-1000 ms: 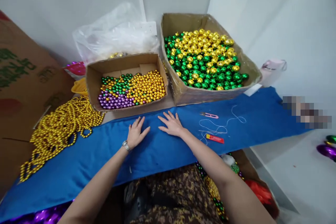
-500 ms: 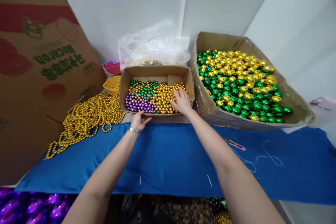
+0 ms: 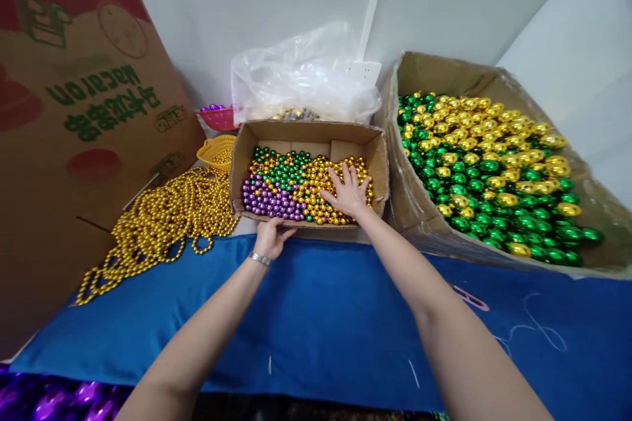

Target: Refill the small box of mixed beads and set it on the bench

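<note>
Inside the small cardboard box, the right hand lies flat with fingers spread on the gold beads, gripping nothing. Against that box's near wall, the left hand curls over the lower front edge, thumb pointing right, a metal watch at the wrist. The box stands at the far edge of the blue cloth and also holds purple beads at its near left and green beads toward the back. Just to its right sits a large cardboard box of bigger green and gold balls. Left of the small box, gold bead strands lie heaped beside a leaning printed carton. Behind stands a clear plastic bag, with a pink basket beside it.
</note>
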A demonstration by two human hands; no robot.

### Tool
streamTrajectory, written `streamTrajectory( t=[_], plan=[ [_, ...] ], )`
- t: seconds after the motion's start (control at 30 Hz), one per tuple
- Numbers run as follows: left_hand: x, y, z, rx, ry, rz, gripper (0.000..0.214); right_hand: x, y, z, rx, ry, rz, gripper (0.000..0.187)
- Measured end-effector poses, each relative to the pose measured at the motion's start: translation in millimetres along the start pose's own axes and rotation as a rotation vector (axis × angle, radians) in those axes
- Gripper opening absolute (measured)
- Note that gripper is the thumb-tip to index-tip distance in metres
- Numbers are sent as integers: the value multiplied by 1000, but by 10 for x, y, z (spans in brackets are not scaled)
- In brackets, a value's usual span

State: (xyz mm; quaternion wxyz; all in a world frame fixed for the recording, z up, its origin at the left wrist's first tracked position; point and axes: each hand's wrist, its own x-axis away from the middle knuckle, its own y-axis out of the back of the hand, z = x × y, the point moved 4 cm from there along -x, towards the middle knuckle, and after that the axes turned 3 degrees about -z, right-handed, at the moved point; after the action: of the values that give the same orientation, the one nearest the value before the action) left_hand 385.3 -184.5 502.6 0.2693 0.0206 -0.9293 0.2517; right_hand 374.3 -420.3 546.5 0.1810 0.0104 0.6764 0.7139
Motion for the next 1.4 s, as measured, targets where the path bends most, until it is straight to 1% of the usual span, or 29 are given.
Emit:
streamTrajectory(
  t=[0.13, 0.27, 0.43, 0.6, 0.67, 0.77, 0.83, 0.87, 0.93, 1.0, 1.07, 1.13, 1.2, 1.23, 1.3, 1.33, 1.4],
  plan=[
    [-14, -4, 4, -1, 1, -6, 14, -43, -10, 81, -40, 13, -8, 75],
    [-21, -11, 13, 6, 2, -13, 16, -82, -34, 259, -120, 43, 12, 77],
    [-14, -22, 12, 11, 12, -11, 16, -172, -63, 627, -186, 91, 10, 79],
    [-20, -16, 2, 6, 10, 1, 14, -271, -53, 1068, -224, 145, 14, 76],
    [-26, -15, 0, -1, 10, 2, 14, -298, -53, 1285, -244, 218, 24, 72],
    [-32, -27, -3, -24, 28, 8, 12, -317, -41, 1613, -262, 393, 38, 59],
    [-35, -35, -8, -33, 42, 11, 12, -310, -2, 1747, -262, 473, 64, 51],
    [-37, -37, -11, -34, 51, 12, 12, -295, 36, 1768, -260, 492, 76, 49],
    [-50, -35, -13, -28, 73, 13, 13, -221, 161, 1704, -253, 513, 70, 47],
    [-77, -30, -7, -18, 102, 12, 13, -74, 331, 1485, -238, 519, -2, 47],
    [-113, -30, 9, -6, 134, 8, 11, 149, 489, 1111, -220, 467, -130, 47],
    [-152, -40, 34, 10, 157, 4, 12, 428, 573, 630, -222, 327, -286, 48],
    [-182, -58, 60, 29, 166, 3, 13, 726, 552, 133, -257, 125, -439, 51],
    [-193, -66, 72, 37, 168, 2, 14, 861, 499, -85, -281, 15, -487, 54],
    [-207, -76, 89, 45, 170, 0, 15, 1054, 339, -384, -350, -121, -484, 64],
    [-211, -77, 94, 44, 173, -1, 16, 1106, 258, -467, -389, -160, -457, 69],
    [-217, -75, 95, 37, 176, -5, 19, 1136, 139, -540, -464, -214, -409, 75]
  ],
)
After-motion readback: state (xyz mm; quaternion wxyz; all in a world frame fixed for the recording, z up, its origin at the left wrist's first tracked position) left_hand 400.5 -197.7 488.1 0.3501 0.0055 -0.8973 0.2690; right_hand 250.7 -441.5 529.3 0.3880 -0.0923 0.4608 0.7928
